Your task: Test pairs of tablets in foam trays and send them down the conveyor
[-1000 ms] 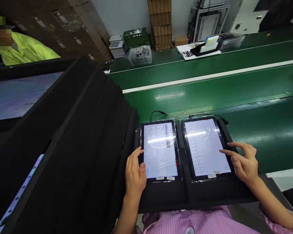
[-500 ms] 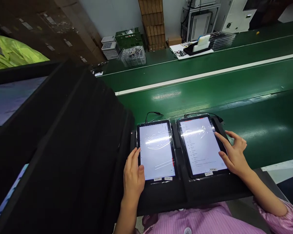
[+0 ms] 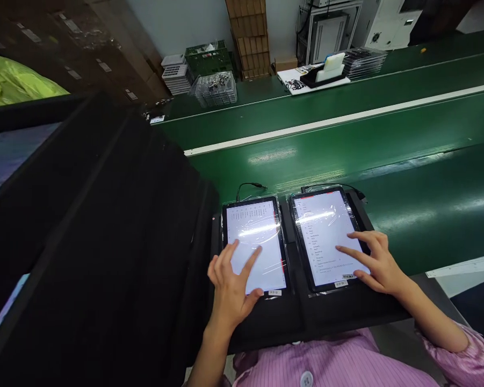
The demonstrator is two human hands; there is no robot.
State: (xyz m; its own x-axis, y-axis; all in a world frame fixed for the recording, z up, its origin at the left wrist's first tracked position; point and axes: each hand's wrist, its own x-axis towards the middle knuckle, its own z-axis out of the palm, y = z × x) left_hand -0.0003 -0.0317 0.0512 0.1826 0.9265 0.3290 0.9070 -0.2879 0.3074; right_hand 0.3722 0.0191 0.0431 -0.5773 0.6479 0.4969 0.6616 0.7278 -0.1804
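Two tablets with lit white screens lie side by side on a black padded board (image 3: 266,325). Over the lower left part of the left tablet (image 3: 268,263) is my left hand (image 3: 229,287), fingers spread, with the index fingertip at the screen. Rows of small sideways text show near that screen's top. My right hand (image 3: 378,263) reaches in from the right over the right tablet (image 3: 326,226), fingers apart and fingertips at or just above the glass. A list of small lines runs down this screen. Both hands hold nothing.
Black cables (image 3: 252,185) run from the tablets' top edges. A black partition (image 3: 145,231) rises at the left. Beyond the board stretches a green conveyor surface (image 3: 346,145) with a white rail (image 3: 326,121). Clear trays (image 3: 215,88) and a white board with a black holder (image 3: 324,75) stand farther back.
My left hand has moved from the left tablet's edge onto its screen, where text lines now appear. My right hand has shifted left from the right tablet's edge over its screen.
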